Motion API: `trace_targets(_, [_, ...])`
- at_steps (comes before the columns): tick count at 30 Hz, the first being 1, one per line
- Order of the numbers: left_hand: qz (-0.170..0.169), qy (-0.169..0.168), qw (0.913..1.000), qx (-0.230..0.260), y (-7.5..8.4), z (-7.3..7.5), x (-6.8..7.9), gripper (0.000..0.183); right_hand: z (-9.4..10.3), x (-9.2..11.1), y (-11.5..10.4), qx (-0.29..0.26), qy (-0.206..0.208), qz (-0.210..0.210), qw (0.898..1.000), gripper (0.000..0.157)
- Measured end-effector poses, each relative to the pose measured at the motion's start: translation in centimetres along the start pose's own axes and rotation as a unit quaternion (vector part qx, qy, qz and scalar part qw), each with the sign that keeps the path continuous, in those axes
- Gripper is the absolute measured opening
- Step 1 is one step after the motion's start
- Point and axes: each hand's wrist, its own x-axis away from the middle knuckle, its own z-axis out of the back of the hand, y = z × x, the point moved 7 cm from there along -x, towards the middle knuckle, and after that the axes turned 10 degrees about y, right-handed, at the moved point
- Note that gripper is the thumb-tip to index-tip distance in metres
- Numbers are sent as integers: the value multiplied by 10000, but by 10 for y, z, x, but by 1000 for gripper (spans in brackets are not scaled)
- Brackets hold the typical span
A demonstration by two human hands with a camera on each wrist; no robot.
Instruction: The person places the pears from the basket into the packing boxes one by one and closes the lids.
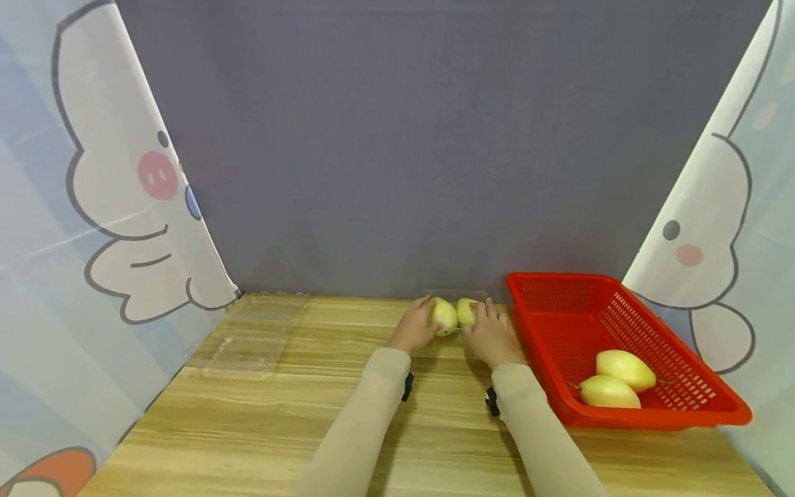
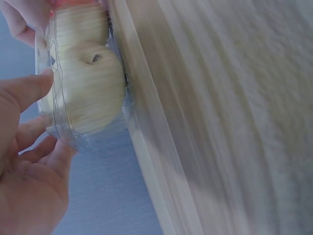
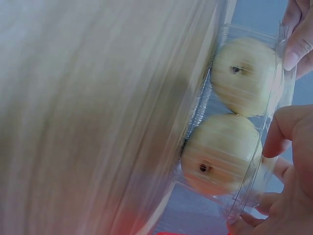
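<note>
A clear plastic box [image 3: 250, 32] stands at the back of the table with two yellow pears side by side in it. In the right wrist view the upper pear [image 3: 247, 78] and the lower pear [image 3: 222, 154] show their blossom ends through the wall. My left hand [image 1: 415, 326] holds the box's left end, thumb at the upper rim and fingers around the corner. At the opposite end my right hand [image 1: 491, 335] grips the rim and corner between thumb and fingers. Part of the box is hidden behind the hands in the head view.
To the right, a red plastic basket [image 1: 559, 331] holds two more pears [image 1: 624, 369]. A clear, empty-looking plastic container [image 1: 248, 350] lies open at the table's left. A grey curtain [image 1: 373, 152] hangs behind the wooden table [image 1: 261, 428].
</note>
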Motion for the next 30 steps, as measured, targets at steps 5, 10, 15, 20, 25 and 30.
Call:
trace_targets(5, [-16, -99, 9999, -49, 2, -2, 2, 64, 2, 2, 0, 5, -40, 27, 10000, 57])
trace_targets(10, [101, -41, 9999, -77, 5, 0, 5, 63, 5, 2, -1, -127, 9, 81, 9999, 56])
trace_targets(15, [92, 206, 9995, -204, 11, 4, 7, 58, 8, 2, -1, -329, 16, 41, 9994, 57])
trace_targets(20, [37, 421, 9988, -240, 14, 5, 10, 54, 13, 5, -4, -410, 152, 104, 9990, 59])
trace_targets(25, [128, 519, 9985, -150, 15, 5, 12, 53, 14, 8, -6, -543, 244, 204, 9980, 59])
trace_targets(30, [134, 517, 9985, -108, 18, 8, 14, 53, 19, 12, -12, -689, 402, 356, 9962, 57])
